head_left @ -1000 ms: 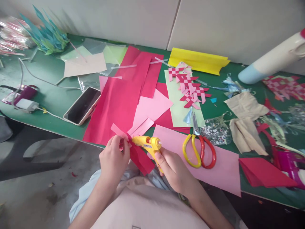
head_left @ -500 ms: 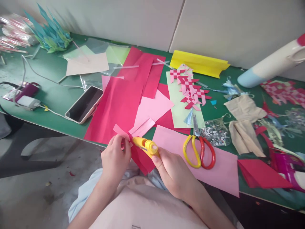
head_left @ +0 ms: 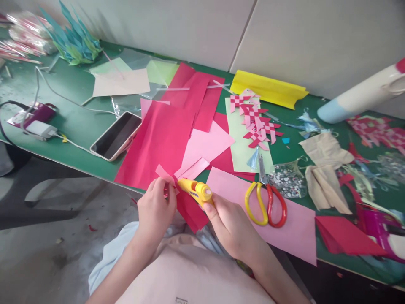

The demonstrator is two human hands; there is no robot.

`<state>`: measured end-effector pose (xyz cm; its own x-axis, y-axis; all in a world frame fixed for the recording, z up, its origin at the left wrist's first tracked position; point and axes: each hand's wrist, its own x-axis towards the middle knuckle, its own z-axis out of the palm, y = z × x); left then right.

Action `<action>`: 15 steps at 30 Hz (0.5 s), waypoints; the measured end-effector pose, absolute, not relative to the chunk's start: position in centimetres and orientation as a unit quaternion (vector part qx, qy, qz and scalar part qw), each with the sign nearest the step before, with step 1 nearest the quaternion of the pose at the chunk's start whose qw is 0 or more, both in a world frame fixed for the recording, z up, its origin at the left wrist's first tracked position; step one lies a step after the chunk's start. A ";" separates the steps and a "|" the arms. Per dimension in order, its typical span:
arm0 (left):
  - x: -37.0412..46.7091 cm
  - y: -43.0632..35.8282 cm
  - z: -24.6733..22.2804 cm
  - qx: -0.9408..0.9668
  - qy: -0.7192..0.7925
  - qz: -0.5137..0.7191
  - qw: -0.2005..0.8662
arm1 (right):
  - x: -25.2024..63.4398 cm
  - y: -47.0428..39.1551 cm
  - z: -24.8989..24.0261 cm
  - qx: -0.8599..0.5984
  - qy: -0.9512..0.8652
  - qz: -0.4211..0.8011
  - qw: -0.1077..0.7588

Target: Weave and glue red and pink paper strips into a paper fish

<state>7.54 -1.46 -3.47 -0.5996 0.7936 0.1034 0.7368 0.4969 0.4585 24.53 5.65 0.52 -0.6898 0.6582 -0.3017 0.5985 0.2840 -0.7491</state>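
My left hand pinches a small piece of woven pink and red paper strips at the table's front edge. My right hand is wrapped round a yellow hot glue gun, its tip pointing left and close to the paper strips; whether it touches them I cannot tell. Beyond the strips lies a folded pink strip. Red paper sheets spread behind my left hand, and more red paper hangs below the gun. Scissors with one yellow and one red handle lie on a pink sheet to the right.
Finished woven paper fish rest on a pale green sheet. A phone and a cabled purple power strip lie left. Right are a bag of googly eyes, beige cloth pouches and a white-and-blue cylinder.
The view has shifted slightly, so most of the table appears a little further right. My hands keep nearly the same pose, with the glue gun still by the paper strips.
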 end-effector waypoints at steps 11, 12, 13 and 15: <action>7.5 -1.5 -3.8 0.452 0.861 0.229 0.042 | 24.9 5.8 0.4 -0.389 -0.771 0.503 0.036; 7.5 -1.5 -3.8 0.452 0.861 0.228 0.042 | 24.9 5.8 0.4 -0.388 -0.771 0.504 0.035; 7.5 -1.5 -3.8 0.453 0.861 0.228 0.043 | 24.8 5.9 0.4 -0.386 -0.772 0.504 0.034; 7.5 -1.5 -3.8 0.454 0.860 0.229 0.044 | 24.6 6.0 0.3 -0.381 -0.775 0.503 0.037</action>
